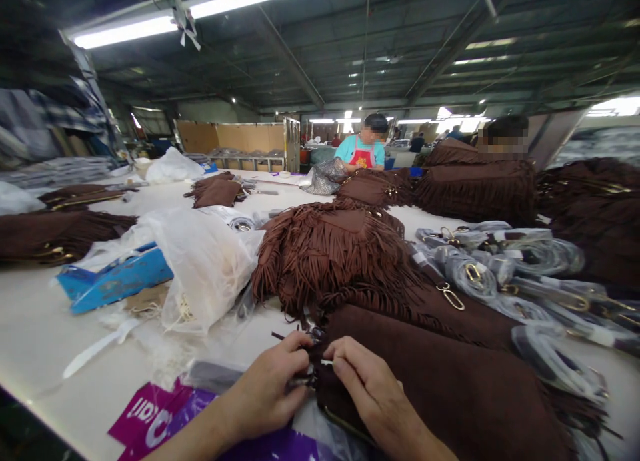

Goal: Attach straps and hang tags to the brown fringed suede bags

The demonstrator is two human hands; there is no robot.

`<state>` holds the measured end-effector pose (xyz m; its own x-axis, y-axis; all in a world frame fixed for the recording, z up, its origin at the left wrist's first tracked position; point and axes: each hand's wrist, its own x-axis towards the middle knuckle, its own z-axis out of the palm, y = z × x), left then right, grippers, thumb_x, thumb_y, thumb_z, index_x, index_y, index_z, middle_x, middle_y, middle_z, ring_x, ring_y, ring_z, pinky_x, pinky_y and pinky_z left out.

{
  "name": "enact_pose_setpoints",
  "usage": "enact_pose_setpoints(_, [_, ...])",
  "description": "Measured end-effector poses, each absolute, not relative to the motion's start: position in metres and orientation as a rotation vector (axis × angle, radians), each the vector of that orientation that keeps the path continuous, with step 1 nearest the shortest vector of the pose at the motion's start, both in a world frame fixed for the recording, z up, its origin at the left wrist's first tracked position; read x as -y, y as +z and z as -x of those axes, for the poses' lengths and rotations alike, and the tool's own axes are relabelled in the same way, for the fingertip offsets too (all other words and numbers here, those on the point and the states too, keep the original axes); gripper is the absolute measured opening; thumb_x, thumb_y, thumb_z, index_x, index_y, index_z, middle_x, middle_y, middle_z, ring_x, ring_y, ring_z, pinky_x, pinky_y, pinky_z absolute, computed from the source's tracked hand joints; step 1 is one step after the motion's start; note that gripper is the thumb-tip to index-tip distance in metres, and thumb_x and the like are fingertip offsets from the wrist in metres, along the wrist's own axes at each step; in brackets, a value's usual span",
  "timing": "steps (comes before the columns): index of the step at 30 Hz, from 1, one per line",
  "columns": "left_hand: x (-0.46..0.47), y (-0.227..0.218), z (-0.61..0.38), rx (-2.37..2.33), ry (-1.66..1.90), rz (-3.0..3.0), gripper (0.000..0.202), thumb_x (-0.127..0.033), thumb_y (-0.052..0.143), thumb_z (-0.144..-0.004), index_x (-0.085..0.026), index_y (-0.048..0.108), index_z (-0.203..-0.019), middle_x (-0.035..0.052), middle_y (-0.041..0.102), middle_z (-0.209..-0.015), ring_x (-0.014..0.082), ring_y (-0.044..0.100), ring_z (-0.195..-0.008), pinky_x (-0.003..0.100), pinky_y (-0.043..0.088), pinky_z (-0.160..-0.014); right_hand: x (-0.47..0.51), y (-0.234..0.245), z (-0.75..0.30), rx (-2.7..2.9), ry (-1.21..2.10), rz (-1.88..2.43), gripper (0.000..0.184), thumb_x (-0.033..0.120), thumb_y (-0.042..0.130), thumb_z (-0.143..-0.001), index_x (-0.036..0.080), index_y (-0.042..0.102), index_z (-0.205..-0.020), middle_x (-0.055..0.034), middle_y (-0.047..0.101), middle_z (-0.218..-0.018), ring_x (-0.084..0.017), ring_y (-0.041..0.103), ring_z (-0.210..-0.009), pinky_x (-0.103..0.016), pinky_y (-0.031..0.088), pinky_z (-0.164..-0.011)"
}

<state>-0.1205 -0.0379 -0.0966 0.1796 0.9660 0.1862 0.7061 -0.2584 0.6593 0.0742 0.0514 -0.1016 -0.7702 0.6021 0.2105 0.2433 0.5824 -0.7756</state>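
A brown suede bag (450,381) lies flat on the white table (35,334) right in front of me. My left hand (267,391) and my right hand (373,394) meet at its left corner, both pinched on a small dark fitting (313,361) at the bag's edge. What exactly the fingers grip is too small to make out. Just behind lies a brown fringed bag (330,254) with a gold clasp (453,298).
A clear plastic bag (205,261) and a blue box (117,281) lie at the left. Plastic-wrapped straps (505,261) are heaped at the right. A purple packet (155,421) lies at the near edge. More fringed bags are piled behind, where a person in a teal shirt (363,151) works.
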Motion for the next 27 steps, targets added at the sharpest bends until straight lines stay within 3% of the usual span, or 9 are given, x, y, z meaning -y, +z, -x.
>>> enact_pose_setpoints(2, [0.039, -0.096, 0.120, -1.563, 0.891, -2.007, 0.022, -0.002, 0.047, -0.071, -0.020, 0.050, -0.082, 0.0063, 0.056, -0.121, 0.0195, 0.057, -0.106, 0.030, 0.046, -0.092, -0.052, -0.101, -0.077, 2.337, 1.156, 0.731, 0.038, 0.046, 0.032, -0.104, 0.023, 0.056, -0.085, 0.0004, 0.064, -0.083, -0.018, 0.062, -0.079, -0.027, 0.042, -0.069])
enact_pose_setpoints(5, [0.038, -0.096, 0.121, -1.574, 0.966, -1.959, 0.030, 0.000, 0.040, -0.068, -0.020, 0.052, -0.086, 0.0049, 0.059, -0.110, 0.0183, 0.057, -0.101, 0.029, 0.045, -0.089, -0.054, -0.102, -0.079, 2.375, 1.175, 0.757, 0.039, 0.048, 0.034, -0.104, 0.023, 0.057, -0.084, 0.0006, 0.065, -0.083, -0.018, 0.061, -0.078, -0.027, 0.039, -0.068])
enact_pose_setpoints(10, [0.026, -0.098, 0.129, -1.654, 0.902, -2.034, 0.020, -0.011, 0.039, -0.090, -0.019, 0.056, -0.083, 0.0007, 0.058, -0.076, 0.0169, 0.055, -0.074, 0.027, 0.045, -0.071, -0.060, -0.111, -0.079, 2.152, 1.281, 0.722, 0.047, 0.058, 0.036, -0.102, 0.021, 0.058, -0.083, 0.0010, 0.057, -0.070, -0.016, 0.055, -0.066, -0.025, 0.038, -0.059])
enact_pose_setpoints(12, [0.017, -0.093, 0.136, -1.719, 0.912, -2.105, 0.022, -0.009, 0.040, -0.090, -0.019, 0.059, -0.088, 0.0027, 0.061, -0.083, 0.0177, 0.057, -0.079, 0.029, 0.047, -0.074, -0.062, -0.114, -0.079, 2.101, 1.335, 0.697, 0.049, 0.061, 0.038, -0.100, 0.020, 0.058, -0.082, 0.0037, 0.048, -0.061, -0.014, 0.047, -0.056, -0.024, 0.034, -0.051])
enact_pose_setpoints(14, [0.012, -0.083, 0.142, -1.937, 0.979, -2.189, 0.033, -0.002, 0.038, -0.086, -0.019, 0.062, -0.101, 0.0081, 0.061, -0.104, 0.0217, 0.057, -0.098, 0.037, 0.048, -0.090, -0.062, -0.116, -0.079, 2.065, 1.395, 0.677, 0.050, 0.063, 0.040, -0.099, 0.020, 0.057, -0.081, 0.0065, 0.040, -0.056, -0.012, 0.038, -0.048, -0.023, 0.029, -0.046])
enact_pose_setpoints(17, [0.016, -0.069, 0.141, -2.172, 1.029, -2.352, 0.044, 0.002, 0.039, -0.082, -0.020, 0.063, -0.111, 0.0130, 0.048, -0.134, 0.0299, 0.042, -0.124, 0.052, 0.036, -0.107, -0.061, -0.118, -0.080, 2.006, 1.484, 0.656, 0.052, 0.066, 0.040, -0.097, 0.019, 0.056, -0.081, 0.0089, 0.036, -0.051, -0.010, 0.033, -0.043, -0.023, 0.026, -0.044])
enact_pose_setpoints(20, [0.032, -0.067, 0.126, -1.818, 0.804, -2.488, 0.027, -0.006, 0.048, -0.087, -0.023, 0.064, -0.101, 0.0086, 0.054, -0.123, 0.0269, 0.049, -0.113, 0.043, 0.044, -0.096, -0.061, -0.117, -0.081, 2.018, 1.482, 0.637, 0.051, 0.064, 0.039, -0.099, 0.019, 0.056, -0.082, 0.0083, 0.039, -0.052, -0.010, 0.037, -0.043, -0.023, 0.028, -0.045])
enact_pose_setpoints(22, [0.042, -0.076, 0.115, -1.671, 0.605, -2.467, 0.023, -0.008, 0.056, -0.086, -0.024, 0.062, -0.101, 0.0053, 0.058, -0.112, 0.0244, 0.052, -0.102, 0.039, 0.045, -0.088, -0.060, -0.113, -0.083, 2.094, 1.395, 0.608, 0.046, 0.057, 0.040, -0.101, 0.019, 0.058, -0.082, 0.0050, 0.049, -0.059, -0.012, 0.047, -0.051, -0.023, 0.034, -0.050])
enact_pose_setpoints(27, [0.042, -0.107, 0.105, -1.864, 0.495, -2.309, 0.016, -0.008, 0.058, -0.081, -0.020, 0.057, -0.091, 0.0052, 0.059, -0.096, 0.0235, 0.053, -0.092, 0.036, 0.043, -0.078, -0.053, -0.101, -0.092, 2.453, 1.076, 0.345, 0.020, 0.030, 0.046, -0.100, 0.023, 0.062, -0.090, 0.0019, 0.070, -0.092, -0.016, 0.064, -0.084, -0.026, 0.040, -0.073])
